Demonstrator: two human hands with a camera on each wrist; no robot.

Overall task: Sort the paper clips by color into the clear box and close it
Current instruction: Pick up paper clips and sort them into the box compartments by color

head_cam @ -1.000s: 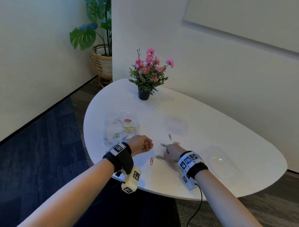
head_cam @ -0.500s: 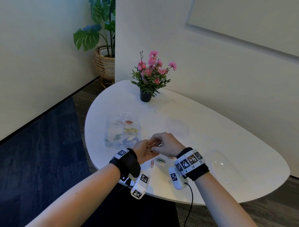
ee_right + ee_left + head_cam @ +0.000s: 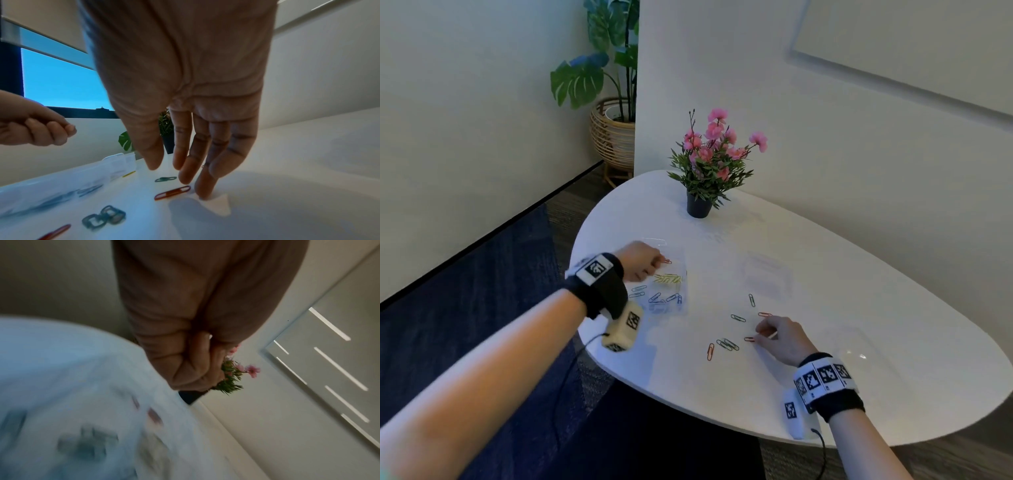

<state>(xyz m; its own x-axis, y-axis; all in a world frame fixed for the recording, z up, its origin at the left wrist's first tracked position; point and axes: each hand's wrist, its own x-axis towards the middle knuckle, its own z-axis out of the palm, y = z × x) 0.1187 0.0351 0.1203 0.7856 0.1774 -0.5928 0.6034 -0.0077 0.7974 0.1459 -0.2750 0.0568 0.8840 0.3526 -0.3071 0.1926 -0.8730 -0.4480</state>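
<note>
The clear box (image 3: 681, 270) stands on the white table's left side with yellow clips (image 3: 668, 278), blue clips (image 3: 663, 298) and a red clip (image 3: 667, 261) in separate compartments. My left hand (image 3: 654, 265) hovers over the box's far end beside that red clip. Its fingers (image 3: 193, 369) are curled into a tight fist around the clips seen in it earlier, now hidden. My right hand (image 3: 758, 334) reaches down with straight fingers (image 3: 203, 191). A fingertip touches the table right next to a loose red clip (image 3: 172, 192). Green clips (image 3: 727, 344) and another red clip (image 3: 710, 351) lie loose nearby.
A clear flat lid-like piece (image 3: 765, 277) lies right of the box, and another clear piece (image 3: 849, 346) lies beyond my right hand. A potted pink flower (image 3: 698, 205) stands at the back. The table's front edge (image 3: 688, 407) runs just below both wrists.
The hands were together with the right passing a clip to the left. They have parted: the left moved up-left over the box, the right went back down to the loose clips.
</note>
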